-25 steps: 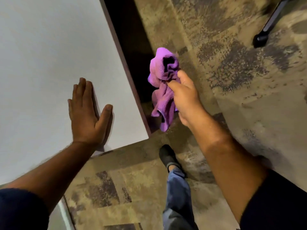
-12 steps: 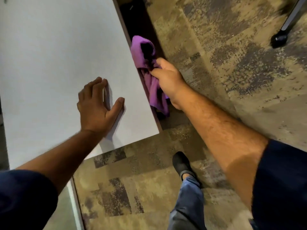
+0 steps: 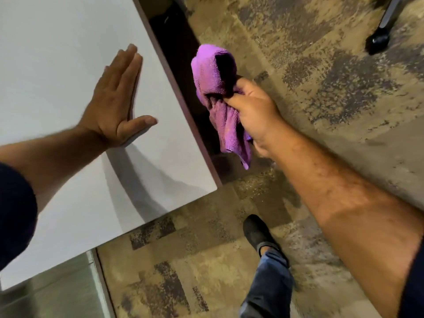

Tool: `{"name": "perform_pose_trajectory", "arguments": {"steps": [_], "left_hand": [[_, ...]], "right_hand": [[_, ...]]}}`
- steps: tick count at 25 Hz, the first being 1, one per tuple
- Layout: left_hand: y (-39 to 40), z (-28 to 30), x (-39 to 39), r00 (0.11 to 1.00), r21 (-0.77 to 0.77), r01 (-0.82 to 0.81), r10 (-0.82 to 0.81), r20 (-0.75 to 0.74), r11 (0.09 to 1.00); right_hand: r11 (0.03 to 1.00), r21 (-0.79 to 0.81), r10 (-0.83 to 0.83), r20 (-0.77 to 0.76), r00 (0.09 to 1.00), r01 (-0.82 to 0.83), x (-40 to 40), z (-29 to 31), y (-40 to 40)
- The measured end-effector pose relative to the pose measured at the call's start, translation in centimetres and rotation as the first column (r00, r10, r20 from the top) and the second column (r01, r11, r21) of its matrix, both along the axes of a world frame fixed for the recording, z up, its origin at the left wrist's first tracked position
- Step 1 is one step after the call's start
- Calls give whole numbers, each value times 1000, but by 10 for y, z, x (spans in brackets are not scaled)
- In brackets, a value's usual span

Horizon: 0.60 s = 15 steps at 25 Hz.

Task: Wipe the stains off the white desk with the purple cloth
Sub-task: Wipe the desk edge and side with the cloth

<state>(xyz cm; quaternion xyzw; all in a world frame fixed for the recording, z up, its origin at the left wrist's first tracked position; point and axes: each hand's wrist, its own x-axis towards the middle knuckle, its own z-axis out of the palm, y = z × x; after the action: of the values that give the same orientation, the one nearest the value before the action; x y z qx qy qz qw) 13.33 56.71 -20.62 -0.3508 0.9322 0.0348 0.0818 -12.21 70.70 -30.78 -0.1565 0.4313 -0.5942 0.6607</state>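
Counter (image 3: pixel 68 31), white and broad, filling the left side of the head view, with a dark edge strip along its right side and its near corner jutting toward the patterned carpet (image 3: pixel 321 111). Carpet mottled in tan and grey-brown patches, spread across the right and lower parts of the view. Right forearm stretched in from the lower right; dark sleeve at the elbow. Left forearm reaching in from the left edge, also dark-sleeved, casting a soft shadow on the counter. Blue-jeaned leg (image 3: pixel 268 283) low in the middle, ending in a black shoe (image 3: pixel 254 232) on the carpet. Left hand (image 3: pixel 114 104) laid flat on the counter near its right edge, palm down, fingers straight and together, thumb splayed, grasping nothing. Right hand (image 3: pixel 254 111) clenched around the purple cloth (image 3: pixel 213 88), off the counter and just beside its right edge, above the dark gap there. Cloth bunched above the fist, loose end dangling below, not touching the counter. Black chair foot (image 3: pixel 378 40) at the upper right, well apart.
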Motion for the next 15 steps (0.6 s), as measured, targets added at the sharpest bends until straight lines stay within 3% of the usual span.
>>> {"name": "perform_pose_trajectory", "arguments": {"steps": [3,7,11,15], "left_hand": [[-6,-3,2,999,-20,33,-34,-39,999],[-11,-7,5,995,-19,74,-75,-61,997],[-7,-3,-1,999,-22,42,-43,-28,999],[1,-3,-10,999,-24,47,-47,-8,999]], "right_hand": [[998,-48,-25,13,1000,26,12,12,-34],[991,-128,15,-92,996,-26,36,21,-61],[991,-136,2,27,1000,2,33,-3,-58],[990,-53,-119,195,974,131,18,-56,-49]]}}
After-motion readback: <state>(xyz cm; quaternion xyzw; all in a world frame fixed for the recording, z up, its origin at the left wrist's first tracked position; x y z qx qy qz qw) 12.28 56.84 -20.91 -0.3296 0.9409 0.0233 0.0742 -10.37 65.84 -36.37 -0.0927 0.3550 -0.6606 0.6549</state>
